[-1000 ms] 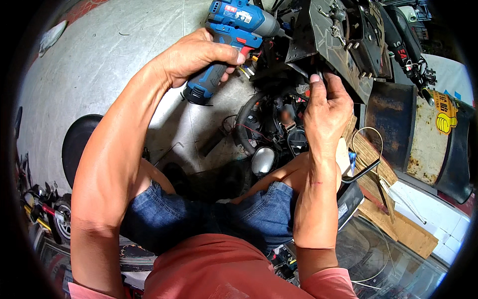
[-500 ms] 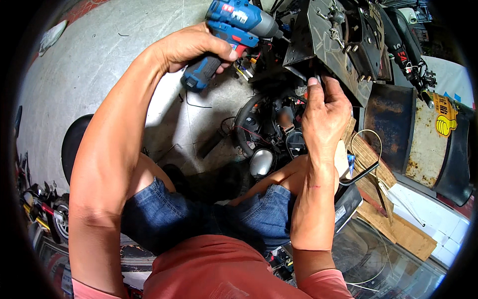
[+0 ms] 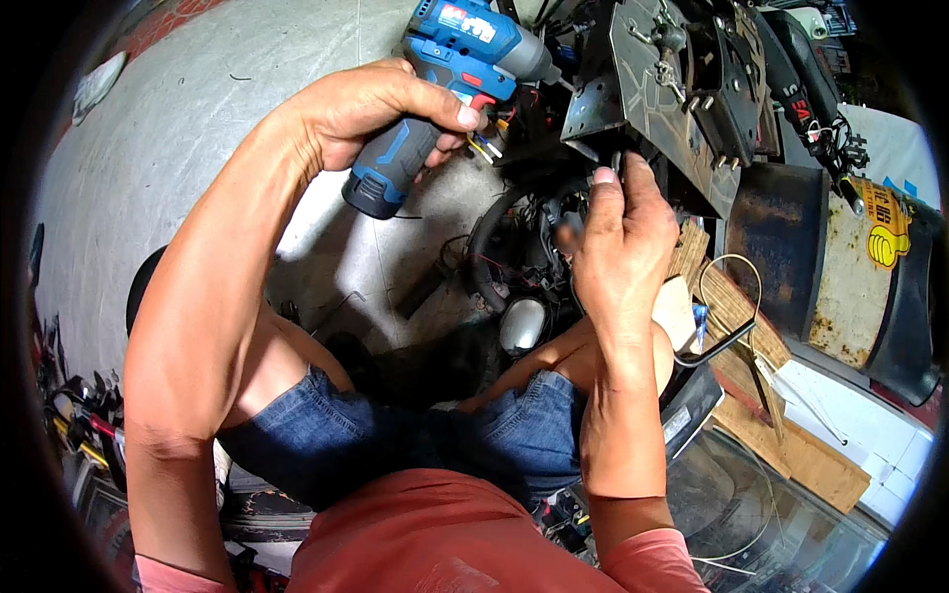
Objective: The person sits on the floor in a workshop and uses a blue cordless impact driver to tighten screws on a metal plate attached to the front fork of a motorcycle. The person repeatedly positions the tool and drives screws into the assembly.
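Observation:
A blue and black cordless drill [image 3: 467, 51] is gripped by its handle in my left hand [image 3: 371, 109], thumb near the red trigger. Its bit points right, toward the left edge of a dark metal box-like frame [image 3: 647, 94]; whether the tip touches cannot be made out. Just below the frame's lower edge is my right hand [image 3: 625, 237], its thumb and fingers pinched together. Something thin and dark shows between the fingertips, too small to name. Bolts and a fitting [image 3: 668, 40] stick out of the frame's face.
Below the frame lie tangled wires and dark parts with a round mirror [image 3: 522, 326]. Wooden boards [image 3: 761, 395] and a bent cable [image 3: 732, 262] are at the right, beside a rusty curved panel [image 3: 776, 247]. Pale concrete floor [image 3: 217, 109] extends left.
The drill has tilted, its handle end swinging down and left while the bit stays by the frame. My right hand has shifted slightly left and down at the frame's lower edge.

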{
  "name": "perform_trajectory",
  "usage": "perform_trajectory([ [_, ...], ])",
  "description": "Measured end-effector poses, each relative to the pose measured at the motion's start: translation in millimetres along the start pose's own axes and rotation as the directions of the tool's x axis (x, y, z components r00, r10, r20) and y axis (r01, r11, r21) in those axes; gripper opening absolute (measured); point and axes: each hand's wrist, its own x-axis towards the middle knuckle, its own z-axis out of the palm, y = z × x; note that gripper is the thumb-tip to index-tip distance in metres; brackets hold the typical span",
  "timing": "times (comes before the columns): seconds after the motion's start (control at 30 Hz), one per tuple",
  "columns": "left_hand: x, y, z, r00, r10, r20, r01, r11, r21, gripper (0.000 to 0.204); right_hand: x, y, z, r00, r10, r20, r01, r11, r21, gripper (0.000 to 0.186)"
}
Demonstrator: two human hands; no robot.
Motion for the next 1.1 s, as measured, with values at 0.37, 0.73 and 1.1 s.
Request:
perform_trajectory([
  [0.37, 7.7, -5.4, 2.1, 0.999, 0.04, -0.014, -0.04, 0.999, 0.005, 0.036, 2.0, 5.7, 1.2, 0.993, 0.002, 0.119, -0.033, 0.965, 0.261, 0.025],
  [0.73, 9.0, -5.3, 0.0, 1.0, 0.004, -0.006, -0.004, 1.0, 0.017, 0.034, 4.9, 10.9, -8.0, 0.993, -0.073, 0.09, 0.072, 0.997, 0.011, 0.029],
  [1.1, 11.0, -7.0, 2.0, 1.0, -0.002, 0.019, 0.002, 1.0, -0.006, 0.043, 1.9, 20.2, 15.2, 0.964, -0.172, -0.204, 0.177, 0.984, 0.005, 0.019],
])
